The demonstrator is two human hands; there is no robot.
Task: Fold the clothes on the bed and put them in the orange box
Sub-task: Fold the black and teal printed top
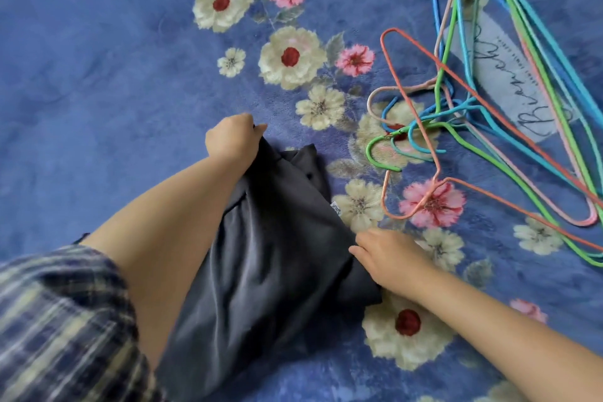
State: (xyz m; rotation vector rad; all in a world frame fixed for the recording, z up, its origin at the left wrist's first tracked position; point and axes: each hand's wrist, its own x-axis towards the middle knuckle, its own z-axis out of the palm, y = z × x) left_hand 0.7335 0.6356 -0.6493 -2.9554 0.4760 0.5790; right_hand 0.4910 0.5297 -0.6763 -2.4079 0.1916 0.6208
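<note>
1. At the lower left edge, a plaid sleeve covers the upper arm; the rest of the person is out of view.
2. Left hand: fingers curled tight, gripping the far end of the dark grey garment, knuckles up.
3. Garment lies bunched lengthwise on the blue floral bedspread, between both hands.
4. Right hand: fingers pinch the garment's right edge; fingertips are hidden under cloth.
5. Wire hangers in a tangled pile, far right, apart from the garment.
6. Advice: pull both ends taut and flat before creasing, keeping clear of the hangers.
7. Unclear: garment type, its near end below frame; orange box not visible.
</note>
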